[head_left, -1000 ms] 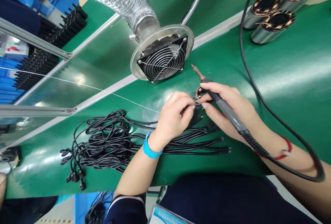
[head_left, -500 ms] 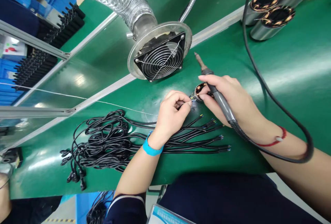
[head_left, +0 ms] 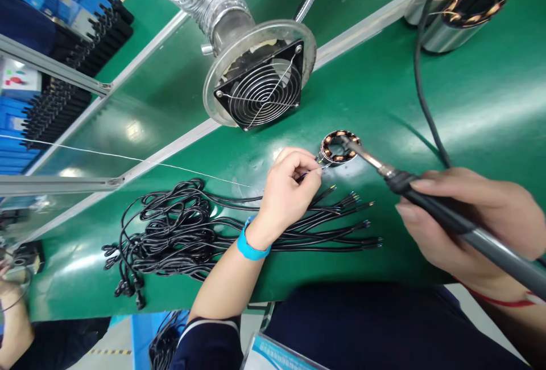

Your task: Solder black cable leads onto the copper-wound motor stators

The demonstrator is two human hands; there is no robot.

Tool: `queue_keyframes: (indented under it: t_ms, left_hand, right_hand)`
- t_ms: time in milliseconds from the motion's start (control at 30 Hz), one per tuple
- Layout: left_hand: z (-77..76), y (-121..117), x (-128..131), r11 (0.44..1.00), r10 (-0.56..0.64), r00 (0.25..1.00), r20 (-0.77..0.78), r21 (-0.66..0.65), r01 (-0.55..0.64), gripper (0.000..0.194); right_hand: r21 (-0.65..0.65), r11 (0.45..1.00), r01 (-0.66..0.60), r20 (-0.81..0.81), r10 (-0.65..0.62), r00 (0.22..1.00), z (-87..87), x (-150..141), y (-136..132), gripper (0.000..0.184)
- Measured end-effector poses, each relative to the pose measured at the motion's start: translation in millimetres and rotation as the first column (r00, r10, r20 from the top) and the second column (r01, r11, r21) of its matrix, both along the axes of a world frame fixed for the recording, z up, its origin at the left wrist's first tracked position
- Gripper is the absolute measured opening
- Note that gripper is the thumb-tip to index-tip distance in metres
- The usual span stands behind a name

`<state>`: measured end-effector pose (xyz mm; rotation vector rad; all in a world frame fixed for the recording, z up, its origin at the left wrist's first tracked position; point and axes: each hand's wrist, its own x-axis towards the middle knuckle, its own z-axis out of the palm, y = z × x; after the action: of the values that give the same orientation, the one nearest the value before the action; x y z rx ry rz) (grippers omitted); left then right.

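A motor stator (head_left: 327, 155) with copper windings stands on the green bench, its open end up. My left hand (head_left: 288, 190) is at its left side, thumb and fingers pinched on a cable end; thin wire ends (head_left: 324, 167) stick out toward the stator's rim. Most of that cable is hidden by the hand. My right hand (head_left: 473, 210) grips a soldering iron (head_left: 401, 182) by its dark handle, to the right of the stator. The iron's tip points left and appears over the stator's right rim; whether it touches cannot be told.
Black cables (head_left: 179, 227) with stripped ends lie left of and beneath my left forearm. A fume extractor fan (head_left: 264, 91) hangs beyond the stator. More stators (head_left: 452, 25) stand at the back right. A thin solder-like strand (head_left: 191, 169) crosses from the left. Another person's arm (head_left: 15, 313) shows at lower left.
My right hand has left the stator and moved right and toward me. The soldering iron has swung from pointing away to pointing left at the stator. My left hand has barely moved.
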<state>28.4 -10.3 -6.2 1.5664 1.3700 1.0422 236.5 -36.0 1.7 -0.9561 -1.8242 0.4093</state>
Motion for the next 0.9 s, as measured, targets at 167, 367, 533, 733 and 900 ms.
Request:
queue_keyframes:
  t_ms: [167, 367, 533, 733, 900]
  left_hand:
    - [0.7, -0.2, 0.6, 1.0, -0.003, 0.999, -0.032, -0.021, 0.003, 0.011]
    - [0.1, -0.3, 0.6, 0.999, 0.001, 1.0, -0.023, -0.033, -0.001, 0.011]
    - [-1.4, -0.2, 0.7, 1.0, 0.007, 1.0, 0.007, -0.018, -0.007, 0.011]
    - [0.0, 0.2, 1.3, 0.999, 0.007, 1.0, 0.01, -0.04, -0.006, 0.011]
    - [-0.4, 0.9, 1.3, 1.0, -0.001, 1.0, 0.028, -0.016, 0.002, 0.012]
  right_hand:
    - [-0.006, 0.987, -0.162, -0.063, 0.161, 0.985, -4.0, 0.9, 0.3, 0.021]
    - [-0.087, 0.979, -0.184, -0.048, 0.18, 0.982, -7.2, 1.3, -1.1, 0.019]
    - [-0.074, 0.979, -0.188, -0.032, 0.186, 0.982, -7.7, 0.9, -0.4, 0.016]
    - [-0.043, 0.982, -0.185, -0.041, 0.183, 0.982, -5.6, -1.4, 0.0, 0.02]
    - [-0.007, 1.0, -0.019, 0.07, 0.02, 0.997, -3.3, -0.2, -1.3, 0.022]
